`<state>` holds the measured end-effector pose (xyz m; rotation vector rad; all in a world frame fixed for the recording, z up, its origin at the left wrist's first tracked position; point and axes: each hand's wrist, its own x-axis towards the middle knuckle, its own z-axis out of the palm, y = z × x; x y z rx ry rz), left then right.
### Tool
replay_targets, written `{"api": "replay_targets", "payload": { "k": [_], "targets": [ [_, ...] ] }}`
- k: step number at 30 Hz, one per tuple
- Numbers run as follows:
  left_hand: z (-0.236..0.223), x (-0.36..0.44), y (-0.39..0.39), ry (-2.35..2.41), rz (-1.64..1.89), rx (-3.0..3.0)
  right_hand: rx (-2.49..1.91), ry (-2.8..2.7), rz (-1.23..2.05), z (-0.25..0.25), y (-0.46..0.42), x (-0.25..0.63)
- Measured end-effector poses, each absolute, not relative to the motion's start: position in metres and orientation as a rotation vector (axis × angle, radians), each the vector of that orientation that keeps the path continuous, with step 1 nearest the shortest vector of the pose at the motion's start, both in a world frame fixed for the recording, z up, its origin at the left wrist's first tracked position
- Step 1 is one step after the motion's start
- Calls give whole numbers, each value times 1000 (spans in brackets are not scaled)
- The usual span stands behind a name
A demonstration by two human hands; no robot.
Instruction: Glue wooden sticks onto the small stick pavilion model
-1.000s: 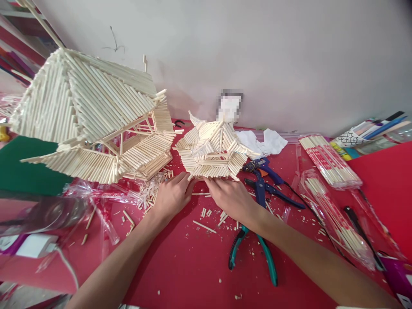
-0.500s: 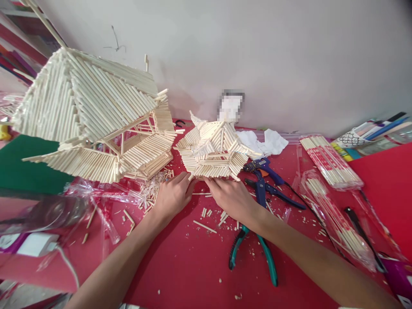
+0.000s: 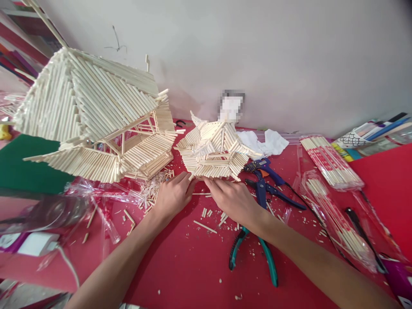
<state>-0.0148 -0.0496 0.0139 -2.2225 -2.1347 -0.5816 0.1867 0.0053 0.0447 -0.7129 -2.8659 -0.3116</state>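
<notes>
A small roof-like model of pale wooden sticks (image 3: 214,150) stands on the red table (image 3: 193,257) near the wall. My left hand (image 3: 174,195) rests at its front left corner, fingers curled with the tips against the lowest sticks. My right hand (image 3: 231,198) lies at its front edge, fingers stretched forward and touching the bottom row. Whether either hand pinches a stick is hidden. Short cut stick pieces (image 3: 206,225) lie between and below my hands.
A large stick house (image 3: 93,116) stands at the left over green card. Teal-handled cutters (image 3: 254,249) lie under my right forearm, a blue glue gun (image 3: 264,167) beside the model. Packets of sticks (image 3: 328,161) and white tissue (image 3: 267,141) lie at the right.
</notes>
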Motion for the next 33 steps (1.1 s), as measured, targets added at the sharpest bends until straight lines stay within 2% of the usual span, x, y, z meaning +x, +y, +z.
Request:
{"api": "replay_targets", "payload": {
  "k": [33],
  "targets": [
    [14,-14,-49,-2130,-562,-2202,-732,-2885,-339,44,6,182]
  ]
}}
